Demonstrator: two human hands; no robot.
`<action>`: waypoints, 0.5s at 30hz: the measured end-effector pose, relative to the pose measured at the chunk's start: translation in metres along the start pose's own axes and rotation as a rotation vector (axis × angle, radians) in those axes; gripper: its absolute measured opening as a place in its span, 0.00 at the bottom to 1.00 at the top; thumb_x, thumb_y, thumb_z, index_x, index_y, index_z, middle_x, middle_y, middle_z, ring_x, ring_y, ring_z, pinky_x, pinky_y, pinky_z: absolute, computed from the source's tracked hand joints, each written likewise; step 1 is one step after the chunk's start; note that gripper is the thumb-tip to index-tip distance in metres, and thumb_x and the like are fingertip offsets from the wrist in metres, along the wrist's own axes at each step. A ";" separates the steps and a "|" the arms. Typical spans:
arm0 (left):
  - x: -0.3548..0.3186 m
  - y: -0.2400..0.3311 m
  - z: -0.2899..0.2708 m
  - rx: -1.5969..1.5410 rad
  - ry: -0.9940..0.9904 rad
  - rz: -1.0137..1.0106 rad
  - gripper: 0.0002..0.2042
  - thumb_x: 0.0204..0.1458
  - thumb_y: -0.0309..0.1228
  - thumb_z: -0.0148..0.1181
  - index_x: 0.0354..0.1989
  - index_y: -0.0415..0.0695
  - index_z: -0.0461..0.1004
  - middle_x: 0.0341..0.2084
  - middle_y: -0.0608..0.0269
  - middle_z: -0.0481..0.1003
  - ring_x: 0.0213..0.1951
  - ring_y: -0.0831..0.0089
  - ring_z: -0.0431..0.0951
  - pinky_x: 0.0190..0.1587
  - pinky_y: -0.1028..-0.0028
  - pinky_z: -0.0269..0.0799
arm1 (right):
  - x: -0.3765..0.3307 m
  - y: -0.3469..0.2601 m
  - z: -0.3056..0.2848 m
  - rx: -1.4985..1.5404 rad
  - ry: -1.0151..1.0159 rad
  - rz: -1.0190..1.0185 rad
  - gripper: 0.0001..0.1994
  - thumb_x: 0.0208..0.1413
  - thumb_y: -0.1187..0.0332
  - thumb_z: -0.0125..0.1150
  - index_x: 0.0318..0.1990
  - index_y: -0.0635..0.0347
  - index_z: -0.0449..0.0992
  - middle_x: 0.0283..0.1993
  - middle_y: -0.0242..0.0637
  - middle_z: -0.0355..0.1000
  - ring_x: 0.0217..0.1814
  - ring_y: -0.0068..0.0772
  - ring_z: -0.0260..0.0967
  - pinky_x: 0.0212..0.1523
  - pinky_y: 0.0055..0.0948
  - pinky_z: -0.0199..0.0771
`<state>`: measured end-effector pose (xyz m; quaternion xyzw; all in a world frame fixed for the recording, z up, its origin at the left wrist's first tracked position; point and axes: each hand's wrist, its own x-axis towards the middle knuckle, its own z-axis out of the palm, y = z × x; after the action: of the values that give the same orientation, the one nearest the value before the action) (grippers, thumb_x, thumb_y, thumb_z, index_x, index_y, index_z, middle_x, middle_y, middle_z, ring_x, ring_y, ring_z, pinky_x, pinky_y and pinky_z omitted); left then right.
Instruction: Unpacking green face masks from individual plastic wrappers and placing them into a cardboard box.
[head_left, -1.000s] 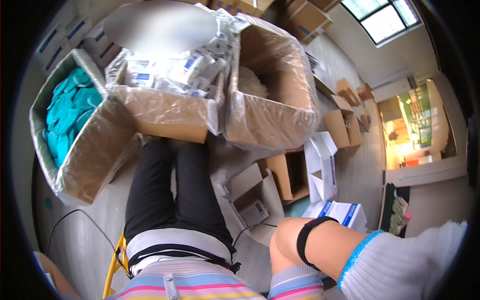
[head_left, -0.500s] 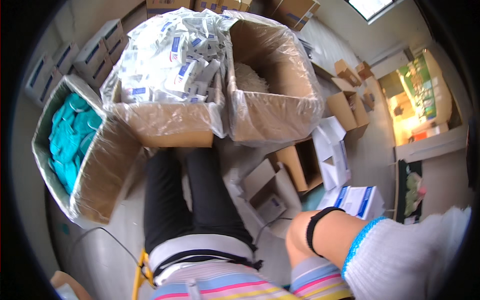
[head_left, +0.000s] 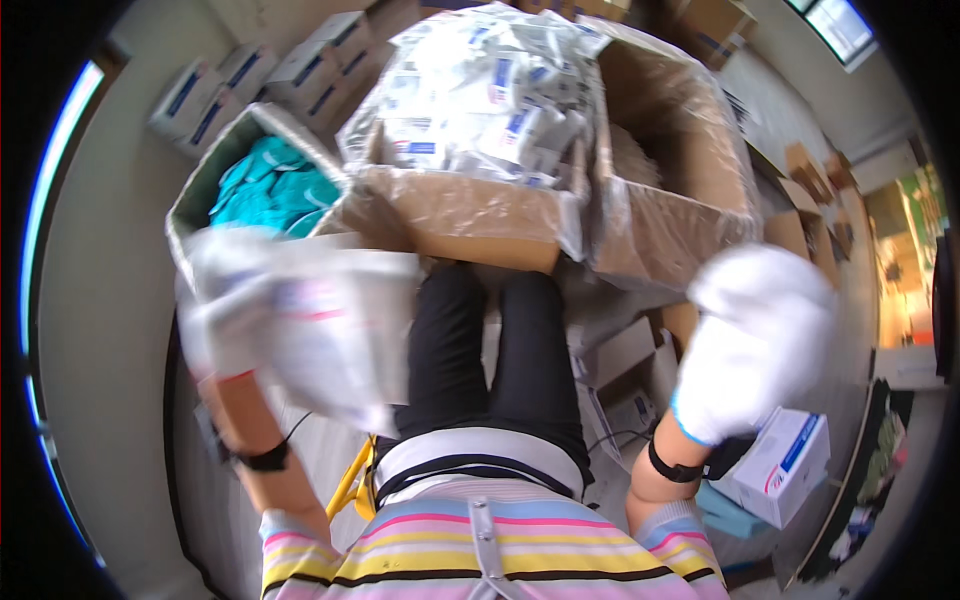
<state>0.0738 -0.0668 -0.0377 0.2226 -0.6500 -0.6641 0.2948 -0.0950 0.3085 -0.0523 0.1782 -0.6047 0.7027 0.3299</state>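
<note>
My left hand point(head_left: 212, 320), in a white glove with a reddish cuff, is raised in front of the teal items. It grips a large white packet point(head_left: 340, 330) with blue and red print; motion blurs both. My right hand point(head_left: 755, 325), in a white glove with a blue cuff, hovers right of my knees. Its fingers are smeared, and I cannot see anything in them. Ahead of my knees a plastic-lined carton point(head_left: 475, 215) is heaped with small white packets point(head_left: 490, 95). Teal folded items point(head_left: 272, 185) fill the lined carton at the left.
A lined carton point(head_left: 680, 215) with a little pale material inside stands right of the heaped one. White boxes point(head_left: 785, 465) lie beside my right forearm. White cartons point(head_left: 320, 65) are stacked at the back left. A yellow frame point(head_left: 352, 480) shows by my left hip.
The view has swung left. My left hand has come up into sight with the white packet. My right hand has moved from the lower right edge to beside the right-hand carton.
</note>
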 end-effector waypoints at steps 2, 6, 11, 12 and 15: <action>0.008 -0.026 0.058 0.069 -0.322 -0.159 0.12 0.44 0.20 0.64 0.39 0.38 0.75 0.33 0.65 0.77 0.36 0.77 0.77 0.44 0.76 0.73 | 0.007 0.008 0.048 0.087 -0.777 0.428 0.27 0.66 0.53 0.52 0.59 0.71 0.66 0.48 0.46 0.75 0.48 0.32 0.74 0.49 0.31 0.74; 0.001 -0.066 0.105 -0.214 -0.494 -0.415 0.13 0.48 0.19 0.63 0.43 0.36 0.72 0.35 0.62 0.78 0.36 0.76 0.79 0.45 0.75 0.75 | -0.057 0.046 0.067 0.330 -0.905 0.891 0.38 0.54 0.56 0.69 0.66 0.67 0.59 0.58 0.46 0.69 0.60 0.32 0.66 0.58 0.27 0.68; -0.003 -0.111 0.116 -0.065 -0.382 -0.300 0.13 0.51 0.25 0.66 0.44 0.36 0.75 0.34 0.64 0.78 0.36 0.79 0.77 0.42 0.77 0.74 | -0.089 0.058 0.066 0.141 -0.842 1.037 0.14 0.58 0.73 0.63 0.50 0.68 0.76 0.44 0.32 0.77 0.44 0.17 0.71 0.47 0.21 0.71; -0.006 -0.117 0.117 0.004 -0.344 -0.247 0.13 0.52 0.27 0.66 0.44 0.36 0.75 0.34 0.65 0.78 0.35 0.81 0.76 0.42 0.77 0.73 | -0.091 0.058 0.067 0.141 -0.852 1.033 0.14 0.58 0.73 0.63 0.50 0.68 0.76 0.44 0.32 0.77 0.44 0.17 0.71 0.47 0.21 0.71; -0.018 -0.117 0.115 0.120 -0.318 -0.221 0.12 0.54 0.30 0.64 0.43 0.36 0.76 0.33 0.64 0.78 0.35 0.81 0.76 0.40 0.78 0.72 | -0.095 0.065 0.066 0.199 -0.597 1.005 0.10 0.59 0.76 0.60 0.47 0.68 0.77 0.41 0.31 0.77 0.41 0.16 0.70 0.44 0.19 0.70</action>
<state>-0.0032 0.0281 -0.1489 0.2021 -0.6983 -0.6793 0.1000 -0.0803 0.2182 -0.1477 0.0900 -0.6129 0.7456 -0.2457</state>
